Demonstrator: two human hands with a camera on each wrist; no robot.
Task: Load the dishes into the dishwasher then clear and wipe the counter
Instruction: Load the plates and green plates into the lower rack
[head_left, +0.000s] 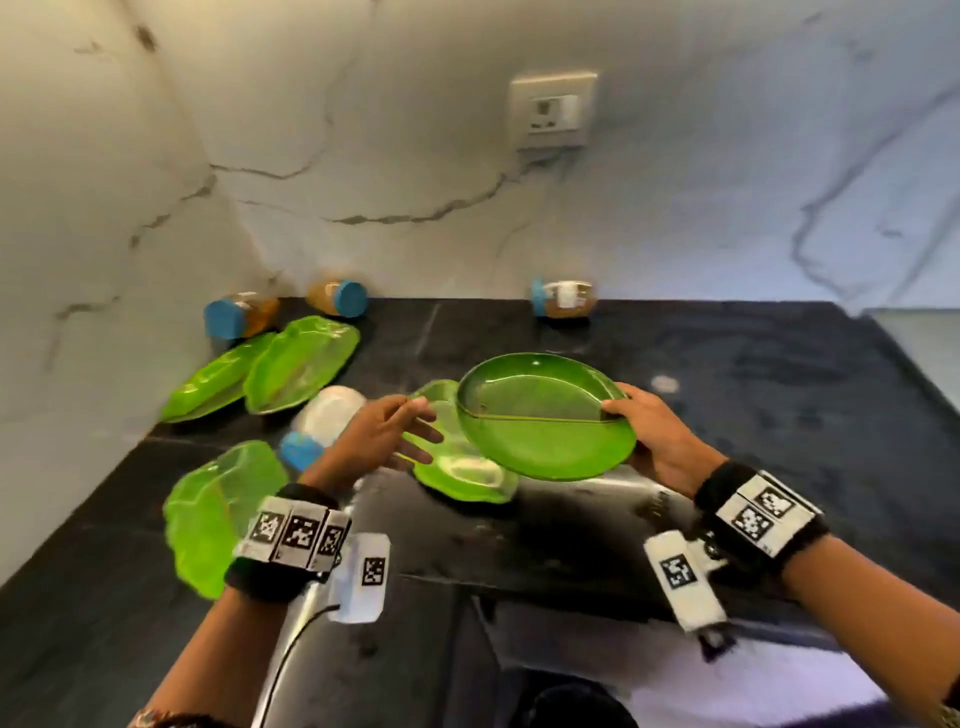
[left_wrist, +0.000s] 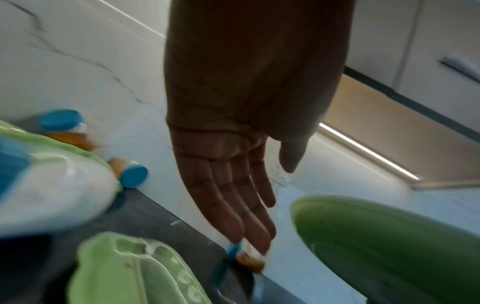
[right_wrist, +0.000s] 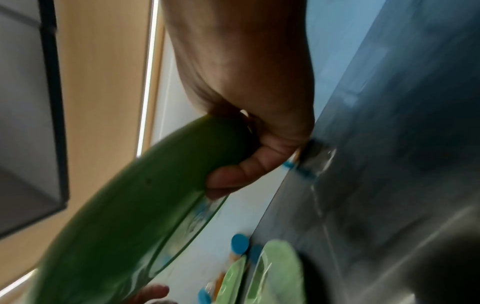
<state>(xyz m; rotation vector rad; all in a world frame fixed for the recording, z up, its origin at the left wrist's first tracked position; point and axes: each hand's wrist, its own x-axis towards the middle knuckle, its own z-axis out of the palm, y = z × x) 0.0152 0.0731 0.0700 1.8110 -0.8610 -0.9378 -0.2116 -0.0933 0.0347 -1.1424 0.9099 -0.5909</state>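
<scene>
The right hand (head_left: 655, 435) grips a round green plate (head_left: 545, 415) by its right rim, thumb on the inner face and fingers curled under the edge, as the right wrist view shows. The plate is held above the dark table (head_left: 779, 395), tilted so its far edge is higher, and a ridge divides its inside into two sections. The left hand (head_left: 382, 434) is open with fingers stretched out toward the left side of the plate, just beside it but not touching it; the left wrist view shows the palm bare and the fingers straight.

Below the held plate a leaf-shaped green plate (head_left: 457, 467) lies flat on the table. Two more leaf-shaped plates (head_left: 260, 371) lie overlapping at the far left, near the corner of the marbled wall (head_left: 467, 182). Another green leaf plate (head_left: 213, 512) lies at the near left, beside the left wrist. A white jar with a blue lid (head_left: 324, 423) lies on its side between the left plates and the left hand.

Against the far wall three amber jars with blue lids lie on their sides: one at the far left corner (head_left: 240, 314), one just right of it (head_left: 337, 297), and one further right (head_left: 563, 299) below a wall socket (head_left: 553, 110). Both wrists wear black bands with printed marker squares.
</scene>
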